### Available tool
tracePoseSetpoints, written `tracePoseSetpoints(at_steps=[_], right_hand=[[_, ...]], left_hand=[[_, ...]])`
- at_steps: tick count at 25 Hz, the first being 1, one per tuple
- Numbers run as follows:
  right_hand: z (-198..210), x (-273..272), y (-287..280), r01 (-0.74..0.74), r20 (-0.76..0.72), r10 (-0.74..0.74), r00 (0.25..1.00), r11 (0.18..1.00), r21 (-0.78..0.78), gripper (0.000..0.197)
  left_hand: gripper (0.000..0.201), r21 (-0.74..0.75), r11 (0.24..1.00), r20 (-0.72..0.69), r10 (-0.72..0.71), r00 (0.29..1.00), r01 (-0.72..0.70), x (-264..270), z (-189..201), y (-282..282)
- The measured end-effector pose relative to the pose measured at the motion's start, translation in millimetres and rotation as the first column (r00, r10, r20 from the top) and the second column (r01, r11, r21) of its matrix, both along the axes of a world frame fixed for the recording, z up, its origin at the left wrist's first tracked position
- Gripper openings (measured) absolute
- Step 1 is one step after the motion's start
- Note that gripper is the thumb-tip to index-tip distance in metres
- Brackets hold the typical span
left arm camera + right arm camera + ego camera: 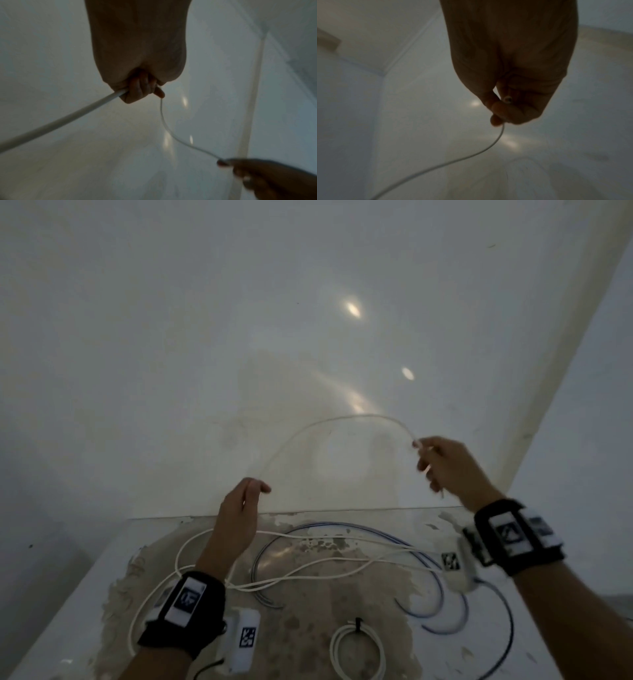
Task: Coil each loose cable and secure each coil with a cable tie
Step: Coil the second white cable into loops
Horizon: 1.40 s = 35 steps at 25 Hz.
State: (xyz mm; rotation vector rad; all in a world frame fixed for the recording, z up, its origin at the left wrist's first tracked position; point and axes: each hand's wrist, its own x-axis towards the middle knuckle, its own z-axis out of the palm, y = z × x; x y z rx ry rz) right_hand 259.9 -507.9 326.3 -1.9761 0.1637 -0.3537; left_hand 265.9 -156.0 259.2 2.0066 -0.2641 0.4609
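A long white cable (pixel 308 429) arcs in the air between my two raised hands. My left hand (pixel 245 508) grips it in curled fingers; in the left wrist view the cable (pixel 60 121) runs out of the fist towards the lower left. My right hand (pixel 442 463) pinches the cable's end, whose cut tip (pixel 507 99) shows between thumb and fingers. The rest of this cable (pixel 308 570) trails in loose loops on the table (pixel 102 559). A small white coil (pixel 358 652) bound with a black tie (pixel 358 626) lies near the front.
A loose blue cable (pixel 342 527) loops across the worn, patchy tabletop, and a black cable (pixel 507 621) curves at the right. A white wall stands right behind the table; a wall corner rises at the right.
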Motion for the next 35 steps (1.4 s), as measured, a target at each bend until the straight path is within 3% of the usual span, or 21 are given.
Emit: tracePoseSetpoints(at_steps=[3,5,8,10,12,15,17,20,22,23,25,26,28,30,32,35], right_hand=[[-39,-24,35,-0.258,-0.196,0.228,0.954,0.955,-0.143,0.02],[-55,-40,51,-0.378,-0.174,0.348,0.921,0.906,-0.191,0.023],[-62,-47,53,-0.255,0.021,0.271,0.962,0.926,-0.278,0.025],[-55,-42,40,-0.141,0.144,0.186,0.972,0.95,-0.278,0.027],[-38,-35,27,-0.129,0.199,0.189,0.962,0.952,-0.279,0.028],[5,-23,18,-0.225,0.209,0.306,0.929,0.914,-0.339,0.027],[34,-14,18,-0.265,0.204,0.361,0.91,0.885,-0.381,0.028],[65,-4,23,-0.264,0.201,0.365,0.909,0.878,-0.4,0.029],[74,-4,29,-0.242,0.235,0.355,0.905,0.883,-0.402,0.029],[76,-4,34,-0.243,0.256,0.359,0.898,0.887,-0.392,0.028],[78,-6,43,-0.277,0.287,0.378,0.88,0.9,-0.336,0.027],[79,-5,47,-0.298,0.298,0.383,0.874,0.908,-0.294,0.027],[78,-3,51,-0.305,0.33,0.355,0.875,0.932,-0.195,0.028],[74,1,46,-0.215,0.374,0.249,0.893,0.968,-0.129,0.027],[60,5,30,-0.047,0.407,0.067,0.911,0.997,-0.06,0.024],[26,5,12,0.172,0.341,-0.154,0.927,0.985,-0.023,0.012]], left_hand=[[0.03,-0.139,0.99,-0.214,-0.059,0.975,0.029,4,18,-4],[0.028,-0.233,0.97,-0.378,-0.162,0.912,0.076,-2,18,-5],[0.028,-0.446,0.894,-0.513,-0.218,0.83,-0.041,-8,8,-4],[0.034,-0.484,0.867,-0.544,-0.192,0.817,-0.118,-7,7,-2],[0.038,-0.44,0.891,-0.519,-0.152,0.841,-0.11,-7,10,-3],[0.051,-0.373,0.927,-0.355,-0.105,0.929,-0.038,-1,24,-7],[0.054,-0.245,0.969,-0.274,-0.102,0.956,0.033,6,43,-5],[0.03,-0.011,0.935,-0.313,-0.341,0.887,0.355,4,70,-12],[0.037,0.155,0.898,-0.286,-0.357,0.889,0.411,-2,76,-19],[0.05,0.169,0.899,-0.269,-0.351,0.897,0.403,-4,75,-25],[0.077,0.082,0.894,-0.283,-0.403,0.87,0.441,-11,73,-42],[0.081,0.043,0.884,-0.286,-0.435,0.854,0.465,-15,69,-53],[0.06,0.007,0.87,-0.245,-0.476,0.845,0.493,-21,63,-69],[0.028,-0.182,0.857,-0.199,-0.513,0.835,0.483,-28,63,-68],[0.031,-0.328,0.839,-0.196,-0.51,0.838,0.434,-30,60,-50],[0.034,-0.382,0.865,-0.177,-0.415,0.893,0.326,-24,52,-28]])
